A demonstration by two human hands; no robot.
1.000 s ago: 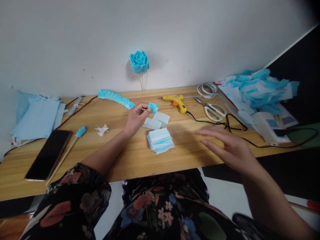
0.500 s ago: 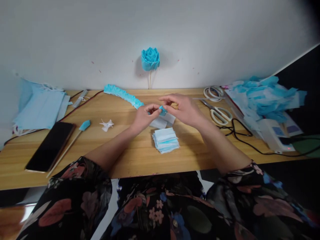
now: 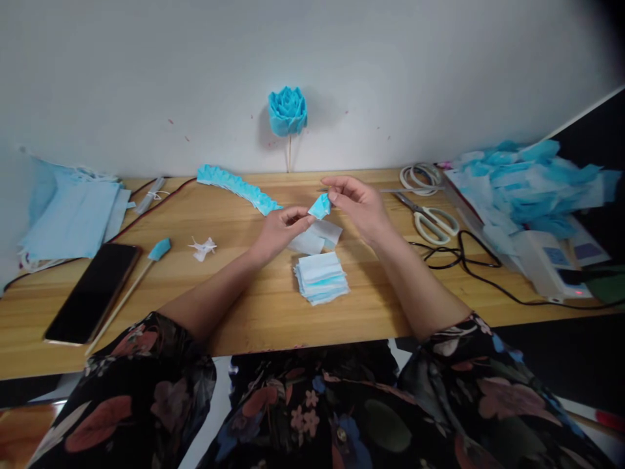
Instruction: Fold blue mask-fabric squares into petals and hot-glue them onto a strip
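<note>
Between my two hands is a small folded piece of blue mask fabric (image 3: pixel 319 206). My left hand (image 3: pixel 280 233) pinches its lower left corner with thumb and finger. The thumb and fingers of my right hand (image 3: pixel 359 205) pinch its upper right side. Below the hands lies a stack of pale blue fabric squares (image 3: pixel 321 277). Two whitish pieces of fabric (image 3: pixel 326 232) lie flat just behind that stack, partly under my left hand. A curved row of folded blue petals (image 3: pixel 239 187) runs from the back left towards my left hand.
A blue fabric rose (image 3: pixel 288 112) on a stick leans at the wall. Left are face masks (image 3: pixel 73 212), a phone (image 3: pixel 92 293) and a blue-tipped stick (image 3: pixel 124 296). Right are scissors (image 3: pixel 432 225), a tape roll (image 3: pixel 420 178), a black cable (image 3: pixel 508 286), a white device (image 3: pixel 549 267) and blue scraps (image 3: pixel 530 189).
The folded piece was mostly covered by my fingertips and now shows more of its face. My right hand has shifted slightly right and turned. The whole view has shifted a little.
</note>
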